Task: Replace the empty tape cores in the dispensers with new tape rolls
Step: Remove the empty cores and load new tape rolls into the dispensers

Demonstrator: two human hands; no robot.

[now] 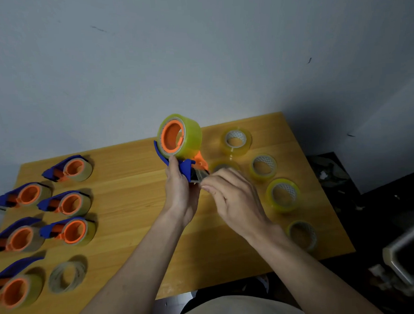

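Observation:
My left hand (180,193) grips a blue and orange tape dispenser (186,168) above the middle of the wooden table (137,207). A full yellowish tape roll (188,136) sits on its orange hub. My right hand (231,196) pinches at the dispenser's cutter end, where a strip of tape (201,175) shows. Several loaded dispensers (70,203) lie in rows on the left. Several new clear-yellow rolls (282,194) stand on the right. An empty brownish core (66,277) lies at the front left.
A grey wall stands behind the table. Dark floor with clutter lies to the right, with a metal handle-like object (405,262) at the lower right. One roll (302,235) rests near the table's front right edge.

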